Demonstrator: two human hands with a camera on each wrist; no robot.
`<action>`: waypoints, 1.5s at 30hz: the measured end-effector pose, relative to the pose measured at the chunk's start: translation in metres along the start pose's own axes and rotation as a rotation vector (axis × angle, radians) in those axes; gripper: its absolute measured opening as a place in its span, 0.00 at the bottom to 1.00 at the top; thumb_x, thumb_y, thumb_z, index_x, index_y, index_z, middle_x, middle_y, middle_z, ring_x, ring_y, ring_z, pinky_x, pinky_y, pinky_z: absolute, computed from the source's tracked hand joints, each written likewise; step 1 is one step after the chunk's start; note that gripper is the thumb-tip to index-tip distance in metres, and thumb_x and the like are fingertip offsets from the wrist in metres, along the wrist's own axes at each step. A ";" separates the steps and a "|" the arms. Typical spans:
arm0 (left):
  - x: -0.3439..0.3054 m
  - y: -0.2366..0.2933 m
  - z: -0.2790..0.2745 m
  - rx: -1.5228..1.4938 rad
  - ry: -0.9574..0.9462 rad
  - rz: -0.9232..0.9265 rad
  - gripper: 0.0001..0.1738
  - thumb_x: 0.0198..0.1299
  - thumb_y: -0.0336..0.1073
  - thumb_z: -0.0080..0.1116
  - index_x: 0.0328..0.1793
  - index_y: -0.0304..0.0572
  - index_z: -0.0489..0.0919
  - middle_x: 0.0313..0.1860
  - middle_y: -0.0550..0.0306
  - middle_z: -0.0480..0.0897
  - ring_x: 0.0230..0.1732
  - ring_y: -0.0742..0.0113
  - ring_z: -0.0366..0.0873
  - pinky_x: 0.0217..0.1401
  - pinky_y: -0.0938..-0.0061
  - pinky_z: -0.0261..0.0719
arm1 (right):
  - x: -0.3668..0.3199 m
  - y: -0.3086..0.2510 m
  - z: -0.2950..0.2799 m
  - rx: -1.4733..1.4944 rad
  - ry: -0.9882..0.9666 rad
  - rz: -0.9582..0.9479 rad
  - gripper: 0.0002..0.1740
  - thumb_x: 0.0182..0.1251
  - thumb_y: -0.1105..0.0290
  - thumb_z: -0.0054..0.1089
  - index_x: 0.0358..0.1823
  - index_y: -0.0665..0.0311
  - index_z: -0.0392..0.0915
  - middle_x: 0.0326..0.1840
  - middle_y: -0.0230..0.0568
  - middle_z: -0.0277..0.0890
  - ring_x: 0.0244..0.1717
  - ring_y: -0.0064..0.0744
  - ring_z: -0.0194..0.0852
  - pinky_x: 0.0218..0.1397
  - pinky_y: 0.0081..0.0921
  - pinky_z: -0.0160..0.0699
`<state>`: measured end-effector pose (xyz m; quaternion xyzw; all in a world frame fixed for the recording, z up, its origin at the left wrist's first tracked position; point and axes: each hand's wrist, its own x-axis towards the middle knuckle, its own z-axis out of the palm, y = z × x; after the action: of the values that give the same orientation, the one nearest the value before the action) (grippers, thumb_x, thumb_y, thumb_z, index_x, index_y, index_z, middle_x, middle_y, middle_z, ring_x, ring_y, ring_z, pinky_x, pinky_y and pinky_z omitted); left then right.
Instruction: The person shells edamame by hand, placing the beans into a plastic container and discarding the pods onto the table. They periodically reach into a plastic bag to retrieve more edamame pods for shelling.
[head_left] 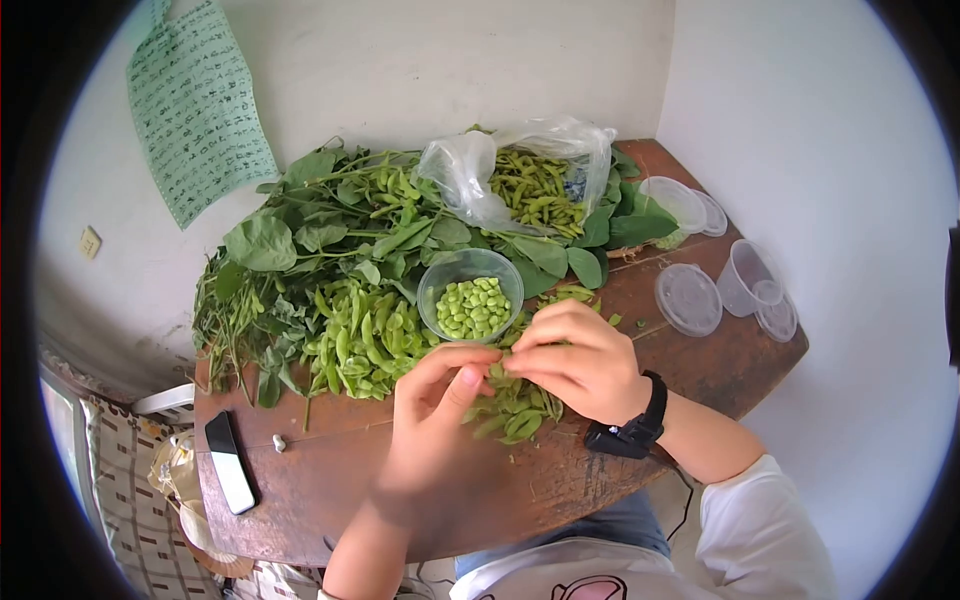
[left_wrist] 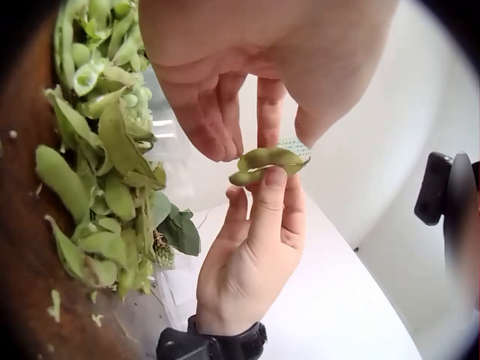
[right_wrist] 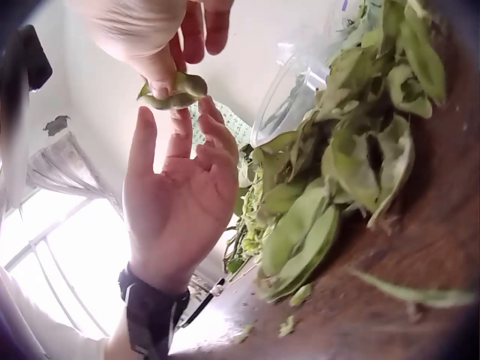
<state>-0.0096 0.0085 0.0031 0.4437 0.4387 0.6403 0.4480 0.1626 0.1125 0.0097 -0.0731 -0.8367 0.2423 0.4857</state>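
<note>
Over the table's middle, both hands meet at one green soybean pod (left_wrist: pixel 266 157), which is split along its side in the left wrist view. My right hand (head_left: pixel 585 365) pinches the pod between thumb and fingers. The left hand (head_left: pixel 437 400) faces it palm inward, its thumb held apart and its fingertips right at the pod in the right wrist view. Just beyond the hands stands a clear plastic bowl (head_left: pixel 472 262) with shelled green beans (head_left: pixel 475 310) in it. Beneath the hands lies a heap of opened pods (head_left: pixel 520 412). Plump pods (head_left: pixel 365 335) are piled left of the bowl.
Leafy bean stalks (head_left: pixel 265 243) cover the table's back, with a plastic bag (head_left: pixel 465 180) of pods on them. Clear lids (head_left: pixel 688 300) and a plastic cup (head_left: pixel 740 285) are at the right. A phone (head_left: pixel 230 465) lies on the wooden table (head_left: pixel 320 490) at the left.
</note>
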 end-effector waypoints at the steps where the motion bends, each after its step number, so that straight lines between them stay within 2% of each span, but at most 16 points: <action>1: 0.000 0.000 -0.001 -0.039 -0.013 -0.041 0.11 0.62 0.26 0.64 0.51 0.34 0.81 0.47 0.57 0.83 0.46 0.72 0.80 0.49 0.77 0.78 | 0.002 -0.002 -0.002 -0.092 -0.025 -0.106 0.12 0.50 0.78 0.73 0.39 0.63 0.86 0.41 0.36 0.80 0.41 0.35 0.78 0.41 0.28 0.79; 2: 0.000 0.000 -0.001 -0.080 -0.027 -0.081 0.12 0.63 0.27 0.63 0.52 0.34 0.80 0.48 0.57 0.83 0.46 0.73 0.80 0.49 0.77 0.78 | 0.003 -0.003 -0.005 -0.184 -0.050 -0.212 0.12 0.48 0.77 0.74 0.37 0.63 0.87 0.41 0.35 0.80 0.41 0.36 0.78 0.41 0.29 0.80; 3: 0.000 -0.001 -0.001 -0.082 -0.020 -0.077 0.12 0.63 0.27 0.63 0.52 0.34 0.80 0.48 0.57 0.83 0.46 0.73 0.80 0.49 0.77 0.78 | 0.001 0.000 -0.009 -0.232 -0.132 -0.299 0.15 0.55 0.75 0.67 0.46 0.64 0.83 0.48 0.37 0.77 0.48 0.38 0.76 0.47 0.31 0.79; 7: 0.001 -0.005 0.000 -0.105 -0.008 -0.094 0.13 0.63 0.24 0.62 0.54 0.36 0.77 0.46 0.59 0.82 0.45 0.74 0.78 0.48 0.78 0.77 | 0.001 -0.001 -0.009 -0.252 -0.148 -0.313 0.16 0.56 0.75 0.67 0.47 0.64 0.83 0.48 0.38 0.77 0.49 0.39 0.76 0.48 0.31 0.80; 10: 0.003 -0.007 -0.001 -0.123 0.048 -0.048 0.17 0.60 0.21 0.62 0.55 0.38 0.75 0.43 0.61 0.81 0.44 0.75 0.78 0.48 0.80 0.76 | 0.001 0.001 -0.005 -0.247 -0.173 -0.260 0.15 0.50 0.79 0.73 0.42 0.66 0.86 0.44 0.39 0.78 0.43 0.37 0.78 0.43 0.31 0.82; 13: 0.003 -0.005 -0.001 -0.092 0.113 -0.006 0.21 0.58 0.20 0.64 0.56 0.39 0.73 0.41 0.61 0.81 0.43 0.76 0.78 0.48 0.81 0.76 | 0.001 -0.002 0.004 -0.150 -0.127 -0.134 0.17 0.53 0.81 0.71 0.46 0.68 0.85 0.44 0.42 0.80 0.43 0.40 0.80 0.43 0.31 0.82; 15: 0.003 -0.004 0.000 -0.065 0.139 0.007 0.23 0.57 0.19 0.65 0.57 0.39 0.72 0.41 0.60 0.82 0.43 0.76 0.78 0.48 0.81 0.76 | -0.002 -0.007 0.004 0.004 -0.071 0.100 0.17 0.58 0.76 0.70 0.50 0.66 0.83 0.45 0.42 0.80 0.47 0.40 0.80 0.47 0.30 0.81; 19: 0.002 -0.005 0.001 0.003 0.144 0.031 0.26 0.55 0.18 0.67 0.58 0.38 0.70 0.42 0.57 0.83 0.43 0.74 0.80 0.48 0.81 0.79 | -0.005 0.000 0.006 -0.010 -0.078 0.113 0.17 0.61 0.76 0.69 0.52 0.67 0.82 0.46 0.43 0.81 0.43 0.38 0.82 0.46 0.27 0.81; 23: 0.002 -0.007 0.001 0.042 0.134 0.073 0.24 0.55 0.19 0.67 0.56 0.36 0.71 0.42 0.52 0.84 0.44 0.72 0.82 0.47 0.79 0.81 | -0.005 -0.001 0.008 0.148 -0.084 0.260 0.16 0.60 0.81 0.68 0.50 0.70 0.83 0.44 0.44 0.83 0.41 0.33 0.83 0.43 0.25 0.81; 30: 0.001 -0.010 0.002 0.082 0.078 0.113 0.24 0.55 0.19 0.67 0.57 0.35 0.71 0.41 0.52 0.84 0.42 0.72 0.82 0.43 0.81 0.79 | -0.005 0.006 0.005 0.357 -0.126 0.399 0.14 0.64 0.77 0.66 0.52 0.68 0.83 0.44 0.43 0.83 0.41 0.28 0.82 0.44 0.22 0.80; 33: 0.002 -0.011 0.002 0.115 0.054 0.119 0.23 0.55 0.19 0.67 0.56 0.35 0.72 0.41 0.53 0.84 0.42 0.72 0.82 0.43 0.81 0.79 | -0.002 0.002 -0.001 0.273 -0.165 0.463 0.13 0.64 0.77 0.65 0.50 0.69 0.83 0.45 0.43 0.83 0.42 0.26 0.82 0.46 0.21 0.80; 37: 0.003 -0.011 0.003 0.134 0.144 0.082 0.21 0.57 0.20 0.65 0.55 0.34 0.73 0.42 0.54 0.82 0.44 0.72 0.80 0.45 0.79 0.79 | -0.007 0.004 0.007 0.321 -0.088 0.506 0.10 0.66 0.79 0.63 0.48 0.71 0.83 0.45 0.42 0.83 0.43 0.26 0.81 0.47 0.20 0.79; 39: 0.003 -0.009 0.002 0.120 0.195 0.081 0.20 0.57 0.20 0.64 0.55 0.34 0.73 0.43 0.55 0.81 0.45 0.72 0.80 0.46 0.79 0.79 | -0.007 0.009 0.008 0.403 0.103 0.455 0.08 0.67 0.80 0.60 0.46 0.72 0.82 0.45 0.41 0.82 0.44 0.25 0.80 0.47 0.19 0.78; 42: 0.004 -0.007 0.001 0.115 0.240 0.035 0.19 0.57 0.21 0.64 0.54 0.34 0.73 0.43 0.55 0.81 0.45 0.72 0.79 0.47 0.78 0.79 | 0.005 0.008 0.008 0.355 0.156 0.471 0.07 0.68 0.81 0.58 0.45 0.73 0.82 0.45 0.41 0.81 0.43 0.25 0.80 0.47 0.20 0.78; 44: 0.004 -0.009 0.000 0.099 0.259 0.058 0.19 0.57 0.21 0.64 0.54 0.35 0.73 0.43 0.54 0.81 0.45 0.71 0.80 0.47 0.78 0.80 | 0.007 0.006 0.011 0.314 0.121 0.408 0.08 0.66 0.78 0.63 0.45 0.71 0.82 0.43 0.40 0.82 0.41 0.24 0.80 0.46 0.20 0.79; 45: 0.004 -0.008 -0.001 0.097 0.263 0.064 0.19 0.57 0.21 0.64 0.54 0.35 0.73 0.43 0.54 0.81 0.45 0.71 0.80 0.47 0.78 0.80 | 0.009 -0.001 0.012 0.165 0.025 0.338 0.09 0.64 0.77 0.66 0.45 0.70 0.83 0.42 0.39 0.82 0.41 0.24 0.80 0.45 0.20 0.79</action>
<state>-0.0095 0.0138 -0.0043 0.3911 0.5097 0.6848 0.3441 0.1480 0.1108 0.0124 -0.1757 -0.7837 0.3871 0.4529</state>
